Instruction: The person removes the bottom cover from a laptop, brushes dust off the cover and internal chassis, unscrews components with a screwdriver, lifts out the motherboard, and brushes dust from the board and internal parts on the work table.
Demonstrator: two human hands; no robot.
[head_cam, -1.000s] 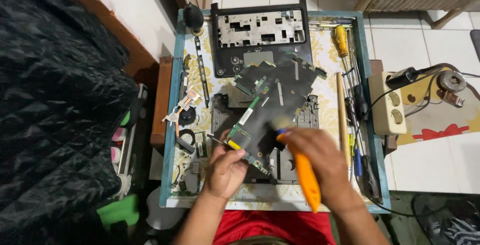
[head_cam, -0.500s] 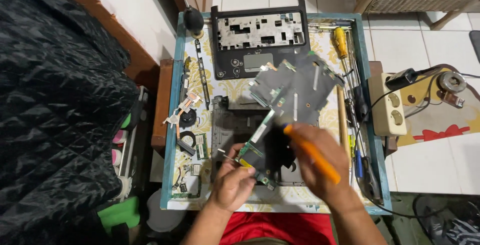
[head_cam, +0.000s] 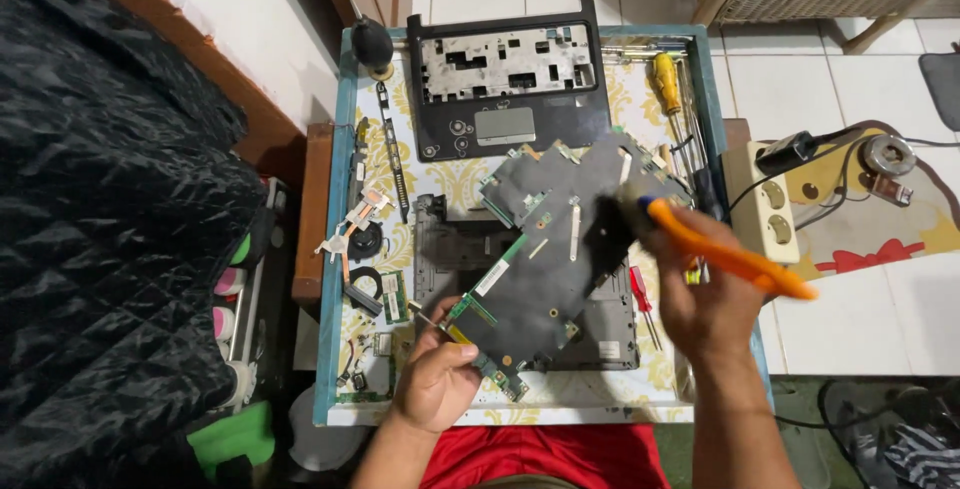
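Observation:
My left hand [head_cam: 435,379] grips the near-left corner of a dark laptop motherboard [head_cam: 555,254] and holds it tilted above the black laptop base [head_cam: 448,244]. My right hand [head_cam: 700,304] is closed around the orange handle of a brush [head_cam: 735,261]. The blurred bristle end of the brush touches the board's far-right part. The board hides most of the base beneath it.
A black palm-rest cover [head_cam: 505,79] lies at the table's far side, with a black bulb blower [head_cam: 372,44] to its left. Screwdrivers, one with a yellow handle [head_cam: 667,79], line the right edge. A fan and heat pipe [head_cam: 360,234] lie left. A power strip [head_cam: 770,204] sits on the floor.
The motherboard has been lifted and swung up and to the right. My right hand with the brush moved from the board's near part up to its far-right part.

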